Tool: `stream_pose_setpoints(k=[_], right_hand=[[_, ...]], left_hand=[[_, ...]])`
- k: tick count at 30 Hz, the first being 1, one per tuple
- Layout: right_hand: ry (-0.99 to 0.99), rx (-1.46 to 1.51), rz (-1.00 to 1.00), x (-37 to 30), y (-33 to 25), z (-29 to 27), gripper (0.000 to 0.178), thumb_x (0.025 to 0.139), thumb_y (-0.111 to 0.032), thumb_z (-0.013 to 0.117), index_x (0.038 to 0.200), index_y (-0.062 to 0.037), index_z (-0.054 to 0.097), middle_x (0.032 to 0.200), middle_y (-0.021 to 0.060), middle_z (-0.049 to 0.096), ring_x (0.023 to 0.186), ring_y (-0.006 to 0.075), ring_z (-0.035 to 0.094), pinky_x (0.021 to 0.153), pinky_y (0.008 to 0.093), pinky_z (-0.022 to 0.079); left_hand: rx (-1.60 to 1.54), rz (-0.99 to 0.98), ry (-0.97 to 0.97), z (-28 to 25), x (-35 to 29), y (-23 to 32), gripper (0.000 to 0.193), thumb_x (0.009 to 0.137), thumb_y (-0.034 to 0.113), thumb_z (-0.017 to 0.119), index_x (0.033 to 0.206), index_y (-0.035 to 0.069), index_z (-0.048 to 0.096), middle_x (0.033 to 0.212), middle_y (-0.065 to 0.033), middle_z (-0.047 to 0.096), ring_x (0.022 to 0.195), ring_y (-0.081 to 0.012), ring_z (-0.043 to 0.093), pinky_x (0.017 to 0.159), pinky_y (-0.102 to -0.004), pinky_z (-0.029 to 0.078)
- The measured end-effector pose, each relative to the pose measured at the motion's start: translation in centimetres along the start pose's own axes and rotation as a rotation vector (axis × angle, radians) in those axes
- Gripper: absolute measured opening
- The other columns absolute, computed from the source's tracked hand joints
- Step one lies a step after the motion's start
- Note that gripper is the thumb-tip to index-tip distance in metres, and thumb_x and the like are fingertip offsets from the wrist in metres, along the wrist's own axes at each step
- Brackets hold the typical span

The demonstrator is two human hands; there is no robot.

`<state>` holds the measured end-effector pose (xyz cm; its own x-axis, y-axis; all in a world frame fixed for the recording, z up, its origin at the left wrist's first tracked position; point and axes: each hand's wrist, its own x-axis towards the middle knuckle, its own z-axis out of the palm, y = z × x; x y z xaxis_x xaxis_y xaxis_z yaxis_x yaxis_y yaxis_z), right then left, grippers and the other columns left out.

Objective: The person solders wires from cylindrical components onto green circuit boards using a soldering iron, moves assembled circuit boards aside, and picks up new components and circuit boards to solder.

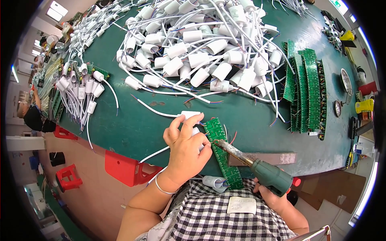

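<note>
My left hand (187, 146) is closed around a white plastic cap on a white cable (189, 115), beside the upper end of a long green circuit board panel (222, 156). Fine coloured wires run from the cap to the board's edge. From the right, my right hand (275, 197) grips the dark green handle of a soldering iron (254, 166). The iron's tip rests at the board near my left thumb. Another white cap (214, 182) lies at the board's lower end, against my checked apron. My left fingers hide part of the caps they hold.
A large heap of white capped cables (197, 52) covers the far part of the green table (132, 120). Green circuit panels (307, 90) stand stacked at the right. A flat brown bar (277, 158) lies beside the iron. Red stools (124, 168) stand on the floor at left.
</note>
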<state>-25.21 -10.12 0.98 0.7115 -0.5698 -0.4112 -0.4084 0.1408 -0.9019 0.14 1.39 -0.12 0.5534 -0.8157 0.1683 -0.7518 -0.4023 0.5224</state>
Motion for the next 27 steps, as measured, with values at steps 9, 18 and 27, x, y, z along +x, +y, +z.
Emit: stream_pose_setpoints(k=[9, 18, 27], right_hand=[[-0.006, 0.072, 0.085, -0.1, -0.1, 0.1, 0.029, 0.071, -0.004, 0.068, 0.101, -0.0033, 0.066, 0.098, 0.0118, 0.065, 0.091, 0.0264, 0.06, 0.083, 0.0345, 0.047], [-0.046, -0.382, -0.274, 0.5, 0.7, -0.2, 0.029, 0.07, -0.005, 0.07, 0.099, -0.007, 0.067, 0.099, 0.0112, 0.065, 0.093, 0.0282, 0.06, 0.08, 0.0357, 0.049], [-0.041, -0.437, -0.352, 0.5, 0.3, -0.1, 0.027, 0.069, -0.005, 0.069, 0.096, -0.0086, 0.069, 0.099, 0.0104, 0.066, 0.093, 0.0299, 0.06, 0.08, 0.0367, 0.049]], left_hand=[[0.02, 0.032, 0.044, 0.3, 0.0, -0.2, 0.011, 0.064, 0.01, 0.067, 0.065, 0.011, 0.056, 0.13, -0.0056, 0.05, 0.122, -0.0372, 0.034, 0.094, -0.051, 0.022], [0.046, -0.002, -0.009, 0.1, 0.4, 0.0, 0.01, 0.063, 0.008, 0.067, 0.065, 0.011, 0.058, 0.131, -0.0065, 0.049, 0.125, -0.038, 0.032, 0.102, -0.048, 0.018], [0.051, -0.011, -0.004, 0.2, 0.4, 0.0, 0.011, 0.063, 0.008, 0.068, 0.064, 0.011, 0.057, 0.13, -0.0055, 0.049, 0.124, -0.0383, 0.032, 0.101, -0.0495, 0.019]])
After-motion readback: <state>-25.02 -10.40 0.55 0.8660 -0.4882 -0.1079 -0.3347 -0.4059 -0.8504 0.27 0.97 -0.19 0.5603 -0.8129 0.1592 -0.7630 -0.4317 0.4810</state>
